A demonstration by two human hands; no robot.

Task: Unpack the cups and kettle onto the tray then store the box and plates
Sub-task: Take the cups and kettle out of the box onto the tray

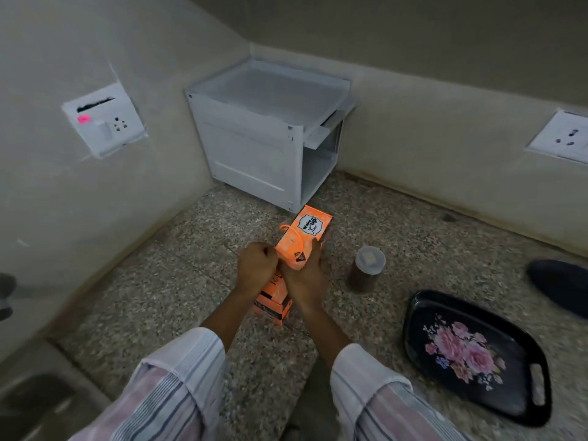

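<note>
So there's one orange box [299, 243] sitting on the speckled stone counter [178, 281], roughly in the middle, a bit in front of the white cabinet. It has a black and white label on top, and an orange cord loops over its top near the left hand. Both hands are on its near end. The left hand [256, 270] is balled up tight against the box's near left edge, looks like it's pinching something there, maybe that cord, but I honestly can't tell what exactly. The right hand [307, 278] is wrapped around the near right side of the box, fingers curled onto it.

Other stuff, counted: one black tray [471, 354] with pink flowers printed on it, off to the right and well apart from the box, with nothing on it. One jar [366, 268] with a clear lid and brown contents stands between box and tray. One white storage cabinet [270, 132] is tucked in the corner, its right side open. Two wall sockets, one on the left wall [103, 120] and one on the right wall [561, 136]. Striped sleeves [178, 386] on both arms.
</note>
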